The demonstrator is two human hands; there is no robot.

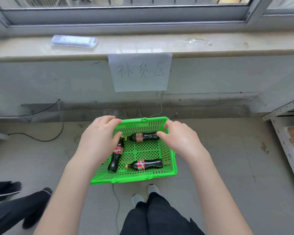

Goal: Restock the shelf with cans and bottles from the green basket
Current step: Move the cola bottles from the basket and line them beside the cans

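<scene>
Green basket [134,179] sits on the floor with three dark cola bottles lying flat inside: the far bottle [143,136] along the back wall, the left bottle [116,154] and the near bottle [145,164]. The left hand [98,133] and right hand [180,138] hover over its far corners, fingers loosely bent, holding nothing. The left thumb is near the left bottle's cap, the right thumb beside the far bottle's base.

Cola count three: far bottle [143,136], left bottle [116,156], near bottle [145,164]. One green basket [134,178]; two hands, left hand [98,136] and right hand [180,138]. One paper sign [139,72], one wrapped packet [74,41], one shelf [283,109], two white shoes [153,189].
</scene>
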